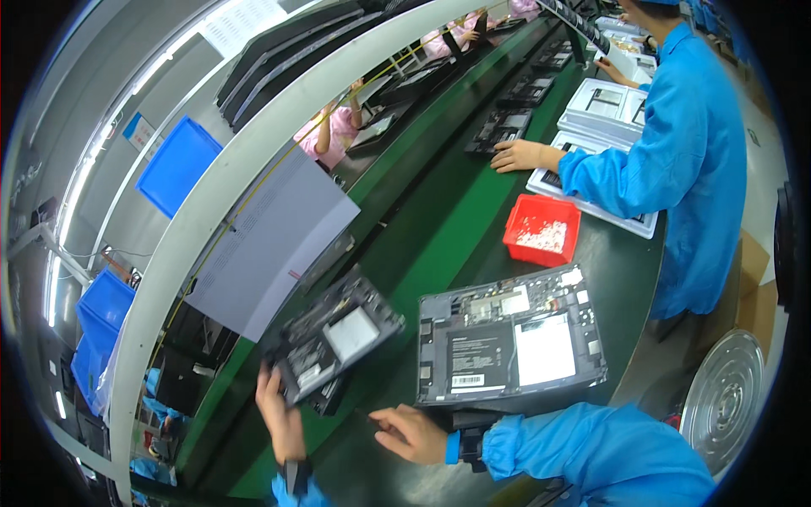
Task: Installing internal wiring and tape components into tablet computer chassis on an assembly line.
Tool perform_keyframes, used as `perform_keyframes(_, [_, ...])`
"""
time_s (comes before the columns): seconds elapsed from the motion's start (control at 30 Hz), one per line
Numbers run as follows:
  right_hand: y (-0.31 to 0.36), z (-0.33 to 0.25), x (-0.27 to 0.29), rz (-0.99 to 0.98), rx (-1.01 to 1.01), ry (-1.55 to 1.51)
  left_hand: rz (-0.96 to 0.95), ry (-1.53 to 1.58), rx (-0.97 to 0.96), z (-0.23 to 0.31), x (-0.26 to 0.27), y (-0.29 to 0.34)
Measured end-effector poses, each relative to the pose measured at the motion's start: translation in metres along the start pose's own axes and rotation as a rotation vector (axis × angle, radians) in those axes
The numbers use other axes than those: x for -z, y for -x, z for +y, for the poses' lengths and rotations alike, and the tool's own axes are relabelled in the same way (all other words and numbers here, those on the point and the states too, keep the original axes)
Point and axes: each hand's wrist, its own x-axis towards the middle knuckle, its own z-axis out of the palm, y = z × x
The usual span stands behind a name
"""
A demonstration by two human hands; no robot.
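My left hand (pixel 279 416) grips the near edge of an opened laptop base (pixel 351 336), which is tilted and raised over the green conveyor belt. Its inner parts and a pale rectangular panel show. Beneath it is the dark edge of another unit (pixel 325 397), mostly hidden. To the right, my right hand (pixel 412 433) hovers over the dark bench with its thumb and forefinger apart, and I see nothing held in it. Just beyond my right forearm, a second opened laptop base (pixel 511 338) lies flat, showing a black battery (pixel 477 357), a white panel and a circuit board.
A red bin (pixel 542 230) of small white pieces stands behind the flat base. At the right, a co-worker in blue (pixel 676 160) reaches toward a laptop base (pixel 500 128) on the belt, beside white trays (pixel 604 110). A curved pale frame (pixel 160 279) and hanging paper sheet (pixel 274 241) border the left.
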Motion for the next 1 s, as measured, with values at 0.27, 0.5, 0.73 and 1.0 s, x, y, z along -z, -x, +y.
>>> perform_keyframes(0.27, [-0.009,0.004,0.002,-0.138,-0.079,0.068,-0.286,-0.295,-0.041,-0.149,-0.196,-0.136])
perform_keyframes(0.5, [-0.009,0.016,0.008,-0.121,-0.073,0.083,-0.129,-1.013,-0.339,-0.108,-0.076,-0.160])
perform_keyframes(0.73, [-0.005,0.006,-0.002,-0.080,-0.113,-0.054,0.309,-0.422,0.356,-0.164,0.228,-0.132])
perform_keyframes(1.0, [-0.019,0.014,0.004,-0.017,-0.067,0.057,-0.157,-0.886,0.205,-0.137,0.182,-0.104])
